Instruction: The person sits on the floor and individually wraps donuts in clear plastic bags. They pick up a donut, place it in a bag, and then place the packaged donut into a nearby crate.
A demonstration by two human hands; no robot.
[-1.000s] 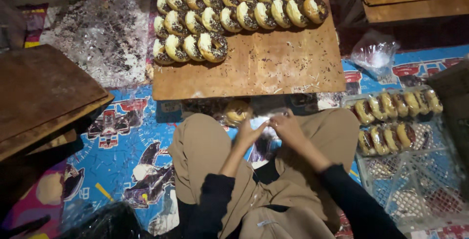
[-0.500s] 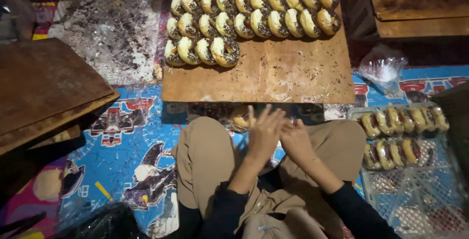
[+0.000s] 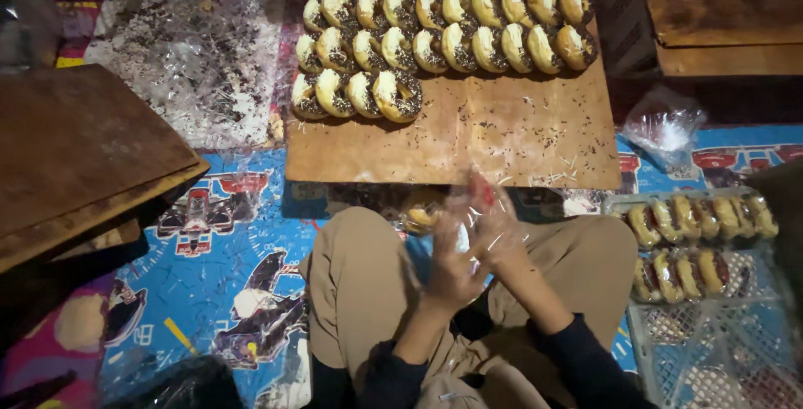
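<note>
Clear plastic bag (image 3: 478, 208) sits between both hands just above the lap, a thin, crinkly film with a red mark near its top. It looks nearly weightless and limp, so it should crumple rather than hold a shape, and the glossy surface is likely slippery (the motion blur hides whether anything is inside it). The left hand (image 3: 452, 271) is raised with fingers spread and curled against the near side of the film; the right hand (image 3: 502, 237) presses the far side with fingers fairly close together. Both are touching the bag, pinching it loosely between them. The mouth edge seems the best place to take hold, since the film there can be parted without tearing.

Just beyond the hands lies a low wooden board (image 3: 519, 137), sprinkled with crumbs, and at its far end stand rows of glazed doughnuts (image 3: 435, 37) with dark sprinkles, soft and easily smeared, so they are best lifted by the bare sides. One doughnut (image 3: 421, 215) rests just left of the hands, by the knee. The bare near half of the board gives open room ahead. To the right, a white mesh crate (image 3: 711, 342) carries wrapped doughnuts (image 3: 698, 223), near the right elbow. To the left, stacked wooden boards (image 3: 84, 158) jut out, well apart from the hands. The patterned floor mat (image 3: 209, 292) lies below.
</note>
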